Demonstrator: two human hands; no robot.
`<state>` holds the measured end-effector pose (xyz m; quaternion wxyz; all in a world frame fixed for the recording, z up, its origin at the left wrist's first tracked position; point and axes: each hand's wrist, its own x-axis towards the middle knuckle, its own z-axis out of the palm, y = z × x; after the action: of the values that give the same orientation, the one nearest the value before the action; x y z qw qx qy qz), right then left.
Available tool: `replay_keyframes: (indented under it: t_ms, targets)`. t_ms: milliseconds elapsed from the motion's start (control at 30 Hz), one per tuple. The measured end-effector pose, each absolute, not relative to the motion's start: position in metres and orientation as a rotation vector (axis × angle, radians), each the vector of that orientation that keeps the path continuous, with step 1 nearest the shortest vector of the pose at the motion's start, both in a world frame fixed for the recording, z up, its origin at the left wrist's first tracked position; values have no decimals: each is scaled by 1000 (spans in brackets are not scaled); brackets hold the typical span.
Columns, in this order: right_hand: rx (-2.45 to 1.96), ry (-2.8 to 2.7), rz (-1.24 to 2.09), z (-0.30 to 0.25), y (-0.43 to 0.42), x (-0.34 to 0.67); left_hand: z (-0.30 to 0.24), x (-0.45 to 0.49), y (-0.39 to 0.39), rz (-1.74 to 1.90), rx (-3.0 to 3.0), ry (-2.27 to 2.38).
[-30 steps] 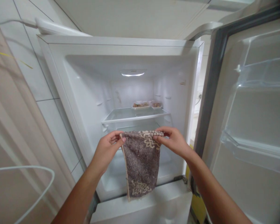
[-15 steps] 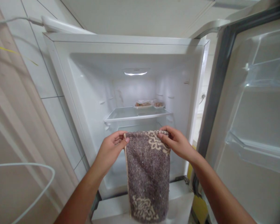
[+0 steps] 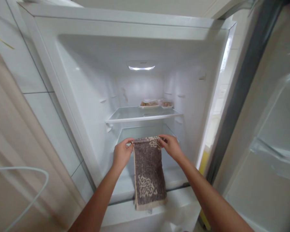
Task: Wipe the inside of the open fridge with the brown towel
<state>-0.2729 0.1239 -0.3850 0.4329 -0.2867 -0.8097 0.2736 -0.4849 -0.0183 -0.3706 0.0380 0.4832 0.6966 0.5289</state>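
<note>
A brown towel [image 3: 148, 167] with cream patterns and a pale hem hangs down in front of the open refrigerator [image 3: 70, 80]. Pinched at its upper left corner, the cloth is held by my left hand [image 3: 122, 154]. My right hand [image 3: 170, 146] grips the upper right corner, thumb on the near side. The towel's top edge is stretched between both hands, just below the level of the upper glass shelf [image 3: 125, 113]. Its lower end overhangs the fridge's bottom front edge.
Two wrapped food trays [image 3: 149, 103] sit at the back right of the upper shelf. The fridge door [image 3: 270, 112] stands open on the right. A beige curtain [image 3: 21, 138] and a white cable [image 3: 26, 168] are on the left, beside a tiled wall [image 3: 45, 119].
My view has moved closer to the fridge. Both hands have reached further in with the towel, which now shows its whole lower hem. My hands are nearer each other in view.
</note>
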Motion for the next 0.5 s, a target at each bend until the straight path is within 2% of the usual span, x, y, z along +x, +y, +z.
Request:
replay_keyframes:
  t_ms: [200, 300, 367, 500]
  targets:
    - [-704, -2004, 777, -396, 114, -271, -384, -486, -23, 1613, 1427, 2047]
    - [-642, -1972, 799, -418, 93, -254, -406, -477, -48, 1605, 1555, 2081]
    - [-600, -1969, 814, -452, 73, -239, -440, -467, -75, 1611, 1749, 2114]
    - [-545, -2094, 769, -543, 31, -211, -544, -446, -128, 1512, 2159, 2185]
